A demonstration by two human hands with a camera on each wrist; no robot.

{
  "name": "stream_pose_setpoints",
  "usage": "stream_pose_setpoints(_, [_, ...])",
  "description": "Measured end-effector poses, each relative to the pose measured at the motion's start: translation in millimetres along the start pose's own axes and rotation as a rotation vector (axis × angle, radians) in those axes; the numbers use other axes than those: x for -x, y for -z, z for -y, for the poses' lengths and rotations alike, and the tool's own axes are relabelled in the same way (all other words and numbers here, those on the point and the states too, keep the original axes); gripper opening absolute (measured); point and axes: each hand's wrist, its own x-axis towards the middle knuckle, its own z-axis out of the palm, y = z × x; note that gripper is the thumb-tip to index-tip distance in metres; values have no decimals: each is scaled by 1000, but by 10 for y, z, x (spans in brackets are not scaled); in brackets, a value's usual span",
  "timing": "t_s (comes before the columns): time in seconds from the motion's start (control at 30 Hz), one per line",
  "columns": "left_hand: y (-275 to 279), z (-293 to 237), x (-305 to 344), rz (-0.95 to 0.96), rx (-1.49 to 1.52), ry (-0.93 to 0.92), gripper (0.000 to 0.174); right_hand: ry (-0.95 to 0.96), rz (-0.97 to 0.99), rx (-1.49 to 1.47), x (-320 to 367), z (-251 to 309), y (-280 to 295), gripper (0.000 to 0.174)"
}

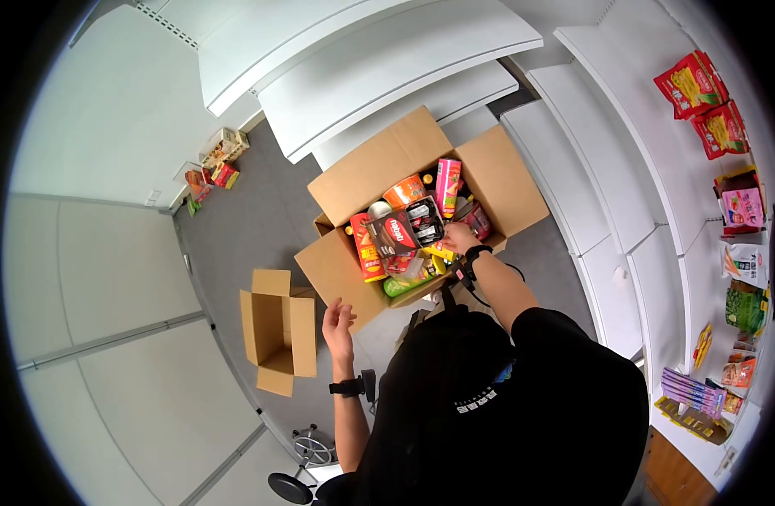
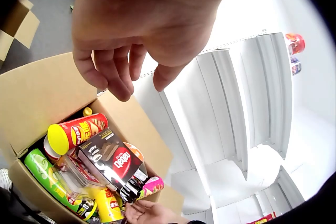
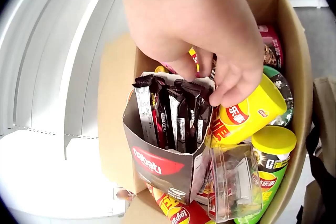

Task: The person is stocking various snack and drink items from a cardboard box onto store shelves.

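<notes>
A dark brown Nabati wafer box (image 3: 163, 169), its top open and full of black-wrapped wafer bars (image 3: 176, 113), lies tilted among snacks in a large cardboard carton (image 1: 379, 160). My right hand (image 3: 199, 29) pinches the rim of this box at one corner, with the fingertips beside a yellow Lay's can (image 3: 247, 111). The left hand (image 1: 339, 325), loosely curled, holds nothing and hovers by the carton's left flap (image 1: 345, 282). A clear plastic tray (image 3: 233, 182) and a green chip can (image 3: 268, 171) lie close to the wafer box.
White shelves (image 1: 396, 76) stand behind the carton, and more at the right hold red snack bags (image 1: 695, 84) and other packets. A smaller open carton (image 1: 278, 333) sits on the floor at the left. Further back, several snack packs (image 1: 223, 173) rest by the wall.
</notes>
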Motion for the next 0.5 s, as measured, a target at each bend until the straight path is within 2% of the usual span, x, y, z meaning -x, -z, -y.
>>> stream_pose_setpoints(0.07, [-14, -12, -2, 4, -5, 6, 38, 82, -10, 58, -61, -46, -42, 10])
stream_pose_setpoints(0.13, [-23, -39, 3, 7, -9, 8, 38, 205, -101, 164, -127, -103, -145, 9])
stream_pose_setpoints(0.2, [-41, -47, -8, 24, -20, 7, 38, 371, -275, 320, -197, -140, -281, 16])
stream_pose_setpoints(0.33, [-79, 16, -114, 70, -23, -6, 37, 709, -366, 520, 334, 182, -530, 21])
stream_pose_setpoints(0.4, [-134, 3, -157, 86, -11, -21, 37, 703, -308, 587, 641, 386, -605, 21])
stream_pose_setpoints(0.5, [-229, -79, -194, 110, 22, -47, 36, 845, -282, 791, 802, 562, -607, 20])
